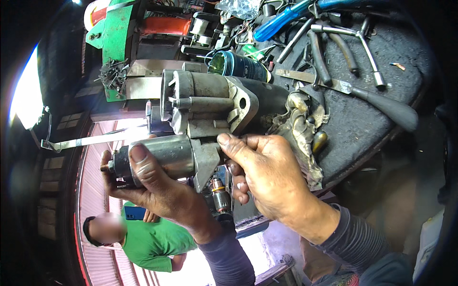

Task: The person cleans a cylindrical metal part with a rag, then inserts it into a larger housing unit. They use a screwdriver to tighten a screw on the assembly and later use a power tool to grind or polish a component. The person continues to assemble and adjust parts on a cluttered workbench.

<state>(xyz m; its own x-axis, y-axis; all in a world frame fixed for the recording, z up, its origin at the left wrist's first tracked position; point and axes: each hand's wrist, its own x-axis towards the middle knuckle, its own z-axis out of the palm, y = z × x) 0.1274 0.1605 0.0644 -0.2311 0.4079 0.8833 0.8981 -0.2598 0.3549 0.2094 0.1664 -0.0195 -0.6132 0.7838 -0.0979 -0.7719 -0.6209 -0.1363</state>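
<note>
A dark metal cylinder, a starter solenoid (169,155), lies in my left hand (164,188), thumb on top and fingers beneath. A threaded copper-coloured stud sticks out of its left end. Its right end meets a grey cast bracket (206,164). Just above sits a grey starter motor housing (210,90) with a holed flange, close against the solenoid. My right hand (276,176) is closed at the bracket's right edge, thumb pressed toward the curled fingers. Whatever lies between those fingers is hidden. A crumpled, stained rag (298,124) rests right of the housing.
On the dark bench (353,138) lie a black-handled file (381,105), pliers (319,57), a T-handle socket wrench (377,71) and a blue-handled tool (281,21). A dark blue can (243,66) stands behind the housing. A person in green (152,243) holds a blue phone (135,213).
</note>
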